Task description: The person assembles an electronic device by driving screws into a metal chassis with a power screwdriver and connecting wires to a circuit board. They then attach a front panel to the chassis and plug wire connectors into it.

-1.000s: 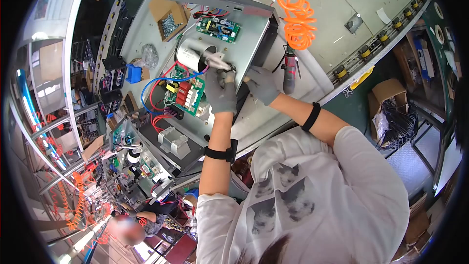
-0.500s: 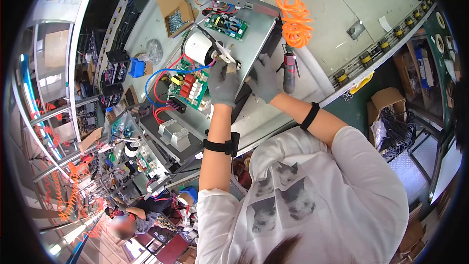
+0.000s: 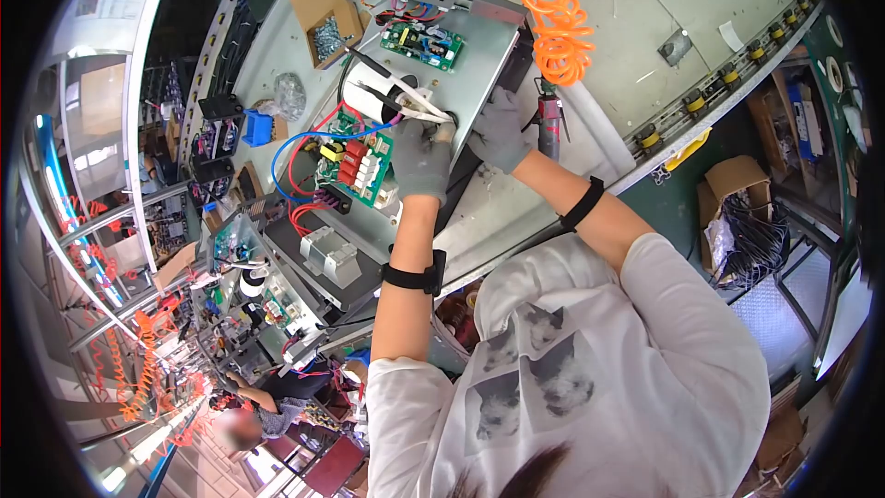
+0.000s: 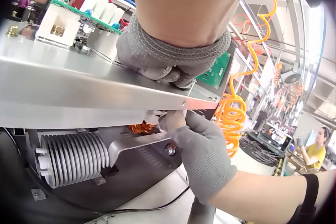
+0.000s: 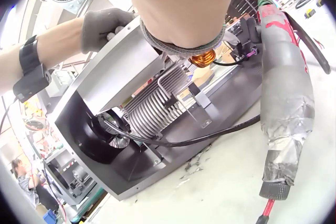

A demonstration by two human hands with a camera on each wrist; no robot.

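Observation:
White-sleeved cables [image 3: 417, 103] run from beside a large white cylinder [image 3: 364, 90] to a hole near the metal plate's edge [image 3: 487, 109]. My gloved left hand [image 3: 422, 164] lies over the plate, fingers curled at the cables by the hole; in the left wrist view the left hand [image 4: 170, 58] partly hides its own fingertips. Beyond the edge, my gloved right hand [image 3: 502, 134] reaches under the plate. From below, in the left wrist view, the right hand [image 4: 202, 150] pinches something white under the plate. The right wrist view hides its fingers.
Green circuit boards [image 3: 422, 44] sit on the plate, with red and blue wires nearby. A power tool [image 3: 549, 124] lies right of the right hand, below an orange coiled hose [image 3: 559, 32]. An open box of screws [image 3: 329, 37] stands behind. Under the plate is a ribbed coil [image 4: 76, 158].
The white cables have spread out and their ends lie at the hole. My right hand has moved up along the plate's edge. My left hand has stayed by the hole, its fingers lower.

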